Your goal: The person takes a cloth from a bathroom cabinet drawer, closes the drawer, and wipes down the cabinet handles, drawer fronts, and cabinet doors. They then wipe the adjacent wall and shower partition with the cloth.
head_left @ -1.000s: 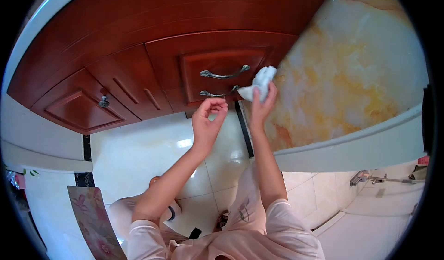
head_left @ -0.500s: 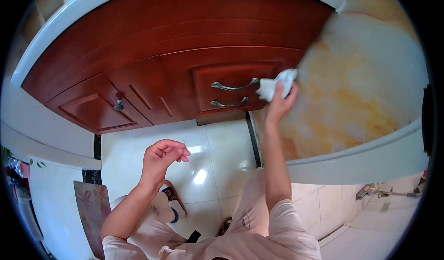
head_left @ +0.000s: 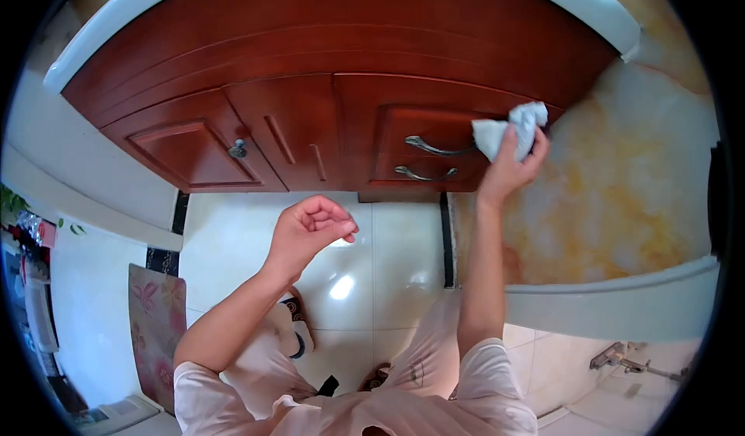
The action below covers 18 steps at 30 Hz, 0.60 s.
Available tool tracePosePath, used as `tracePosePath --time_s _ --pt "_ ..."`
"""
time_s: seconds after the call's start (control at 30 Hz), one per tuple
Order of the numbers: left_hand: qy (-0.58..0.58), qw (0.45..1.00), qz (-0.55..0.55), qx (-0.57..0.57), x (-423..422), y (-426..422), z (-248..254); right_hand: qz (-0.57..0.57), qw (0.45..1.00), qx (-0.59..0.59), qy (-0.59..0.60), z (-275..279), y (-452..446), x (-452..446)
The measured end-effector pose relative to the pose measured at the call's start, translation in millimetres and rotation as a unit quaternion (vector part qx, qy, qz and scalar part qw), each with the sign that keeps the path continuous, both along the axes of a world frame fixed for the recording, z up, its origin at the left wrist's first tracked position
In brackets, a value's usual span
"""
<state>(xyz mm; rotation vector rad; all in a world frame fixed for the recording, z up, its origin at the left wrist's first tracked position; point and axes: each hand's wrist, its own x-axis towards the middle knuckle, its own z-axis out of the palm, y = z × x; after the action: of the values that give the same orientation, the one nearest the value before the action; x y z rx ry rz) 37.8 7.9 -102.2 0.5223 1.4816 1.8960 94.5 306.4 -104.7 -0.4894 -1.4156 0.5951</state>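
My right hand (head_left: 518,163) grips a crumpled white cloth (head_left: 497,135) in front of the right part of a red-brown wooden cabinet (head_left: 349,40). The cloth covers the right end of the upper curved metal handle (head_left: 434,147). Below it, the lower handle (head_left: 425,174) shows in full. My left hand (head_left: 309,230) hangs over the floor below the cabinet, its fingers curled in towards the thumb. Whether anything small is between those fingers cannot be made out.
A round knob (head_left: 237,149) sits on the left cabinet door. Yellow-and-white marbled wall panelling (head_left: 613,180) stands at the right. A flowered mat (head_left: 157,335) lies at the lower left, beside glossy floor tiles (head_left: 349,281). A metal fixture (head_left: 621,358) shows at the lower right.
The view has shifted, and my right hand has moved right with the cloth, from beside the lower handle to the upper handle's end. My left hand has drawn away from the lower handle, down and left.
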Motion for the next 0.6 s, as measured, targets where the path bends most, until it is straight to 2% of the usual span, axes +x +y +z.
tracePosePath --time_s 0.03,0.1,0.17,0.23,0.33,0.37,0.43,0.47,0.5,0.57,0.6 --pt "0.007 1.0 0.0 -0.006 -1 1 -1 0.004 1.0 0.003 0.014 17 -14 -8" --pt "0.019 1.0 -0.001 -0.023 -4 1 -2 0.043 0.985 0.16 -0.052 40 -42 -24" --pt "0.023 0.999 0.0 -0.026 -5 5 -1 0.117 0.947 0.269 -0.132 31 -69 -40" --pt "0.031 0.999 0.005 -0.039 -4 7 -1 0.178 0.887 0.32 -0.282 17 -87 -38" --pt "0.051 0.998 -0.01 -0.043 -2 4 -4 0.138 0.896 0.32 -0.274 -4 -59 -20" --pt "0.055 0.997 -0.012 -0.051 0 1 -5 0.095 0.926 0.292 -0.22 -7 -44 -9" --pt "0.084 0.995 -0.022 -0.053 -1 -10 -10 0.034 0.984 0.145 -0.096 -9 -9 5" --pt "0.09 0.994 -0.022 -0.056 0 -14 -8 0.046 0.998 -0.008 -0.038 -8 2 12" --pt "0.096 0.993 -0.022 -0.057 0 -16 -8 0.046 0.993 -0.105 0.019 1 7 15" --pt "0.122 0.99 -0.024 -0.063 -5 -20 -11 0.034 0.987 -0.143 0.069 9 1 9" --pt "0.136 0.988 -0.026 -0.067 -6 -20 -11 0.01 0.994 -0.089 0.057 7 -6 -1"
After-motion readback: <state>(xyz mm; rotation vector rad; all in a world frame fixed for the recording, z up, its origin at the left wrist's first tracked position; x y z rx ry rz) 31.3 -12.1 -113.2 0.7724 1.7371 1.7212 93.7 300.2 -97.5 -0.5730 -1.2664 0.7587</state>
